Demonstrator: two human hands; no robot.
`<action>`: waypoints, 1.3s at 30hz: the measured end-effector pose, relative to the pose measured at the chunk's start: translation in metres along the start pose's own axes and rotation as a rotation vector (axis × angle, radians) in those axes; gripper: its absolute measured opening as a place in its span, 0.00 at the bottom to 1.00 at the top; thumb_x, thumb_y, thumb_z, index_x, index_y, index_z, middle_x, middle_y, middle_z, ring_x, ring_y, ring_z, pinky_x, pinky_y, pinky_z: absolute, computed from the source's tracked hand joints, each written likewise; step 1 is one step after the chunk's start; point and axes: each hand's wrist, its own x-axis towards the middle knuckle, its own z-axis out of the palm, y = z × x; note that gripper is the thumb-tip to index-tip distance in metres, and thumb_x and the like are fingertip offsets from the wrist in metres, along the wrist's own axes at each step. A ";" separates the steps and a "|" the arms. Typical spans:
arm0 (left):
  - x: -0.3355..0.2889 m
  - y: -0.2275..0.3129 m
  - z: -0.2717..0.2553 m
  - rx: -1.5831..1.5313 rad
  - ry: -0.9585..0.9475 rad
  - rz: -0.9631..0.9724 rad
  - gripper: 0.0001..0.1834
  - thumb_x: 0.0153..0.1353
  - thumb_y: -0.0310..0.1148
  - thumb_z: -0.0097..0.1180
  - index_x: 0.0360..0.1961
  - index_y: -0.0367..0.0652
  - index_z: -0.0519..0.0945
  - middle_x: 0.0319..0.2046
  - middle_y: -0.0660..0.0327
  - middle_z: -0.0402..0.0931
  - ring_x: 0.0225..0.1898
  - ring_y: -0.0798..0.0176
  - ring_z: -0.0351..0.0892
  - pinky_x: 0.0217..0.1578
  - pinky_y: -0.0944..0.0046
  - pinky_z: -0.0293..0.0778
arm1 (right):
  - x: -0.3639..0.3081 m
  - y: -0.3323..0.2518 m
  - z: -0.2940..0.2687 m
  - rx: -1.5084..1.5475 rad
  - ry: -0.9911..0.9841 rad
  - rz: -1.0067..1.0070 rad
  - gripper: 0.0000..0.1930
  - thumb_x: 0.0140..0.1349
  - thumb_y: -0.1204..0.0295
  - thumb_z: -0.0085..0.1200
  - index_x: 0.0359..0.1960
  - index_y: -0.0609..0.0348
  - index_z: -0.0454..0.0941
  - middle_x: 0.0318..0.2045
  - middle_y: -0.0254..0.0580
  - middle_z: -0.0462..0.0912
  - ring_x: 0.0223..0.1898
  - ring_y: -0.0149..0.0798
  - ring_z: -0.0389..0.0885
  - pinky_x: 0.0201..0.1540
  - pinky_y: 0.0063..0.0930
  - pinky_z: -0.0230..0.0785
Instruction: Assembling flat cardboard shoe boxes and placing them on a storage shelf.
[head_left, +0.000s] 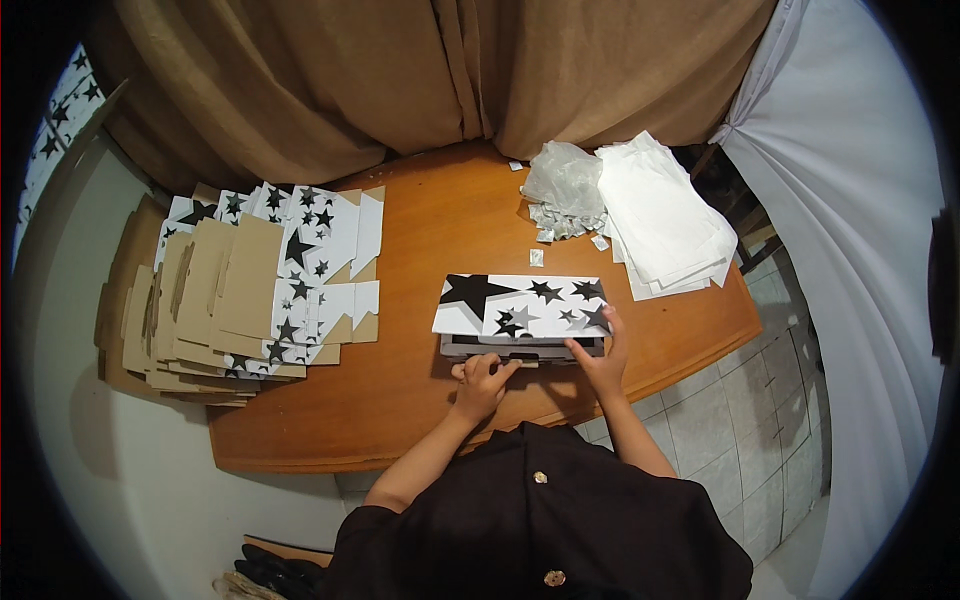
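A white cardboard box (pixel 523 306) with black and grey stars stands on the table in front of me. Its lid is partly raised, leaving a dark gap along the near side. My right hand (pixel 603 357) grips the lid's near right corner, with the thumb at the front edge and the fingers along the side. Curled against the box's near side is my left hand (pixel 482 387), its thumb and fingers at the lower front edge. A small pale strip shows beside those fingertips; what it is I cannot make out. The box's inside is hidden.
Flattened star-print boxes (pixel 235 290) lie piled at the wooden table's (pixel 440 215) left. At the far right are a clear plastic bag (pixel 565 175), several small sachets (pixel 560 224) and a stack of white paper sheets (pixel 665 215). One sachet (pixel 537 258) lies just beyond the box.
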 end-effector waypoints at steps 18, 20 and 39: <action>0.011 -0.024 -0.020 0.189 -0.111 -0.044 0.24 0.56 0.42 0.56 0.55 0.58 0.72 0.56 0.70 0.68 0.58 0.67 0.64 0.57 0.45 0.40 | -0.037 0.019 -0.010 -0.765 -0.177 -0.367 0.20 0.50 0.62 0.60 0.48 0.44 0.78 0.56 0.39 0.71 0.59 0.50 0.65 0.64 0.51 0.37; 0.009 -0.029 -0.015 0.114 -0.129 -0.037 0.23 0.56 0.36 0.56 0.55 0.57 0.72 0.55 0.69 0.70 0.56 0.65 0.67 0.57 0.48 0.44 | -0.040 0.027 -0.003 -0.746 -0.166 -0.430 0.20 0.50 0.62 0.59 0.47 0.44 0.78 0.54 0.36 0.73 0.58 0.46 0.67 0.64 0.52 0.34; 0.010 -0.025 -0.010 0.055 -0.069 -0.114 0.22 0.54 0.32 0.56 0.53 0.56 0.74 0.53 0.67 0.72 0.55 0.62 0.68 0.56 0.49 0.49 | -0.039 0.019 0.038 -0.542 -0.291 -0.686 0.11 0.48 0.69 0.61 0.36 0.43 0.80 0.34 0.24 0.77 0.39 0.29 0.74 0.57 0.53 0.50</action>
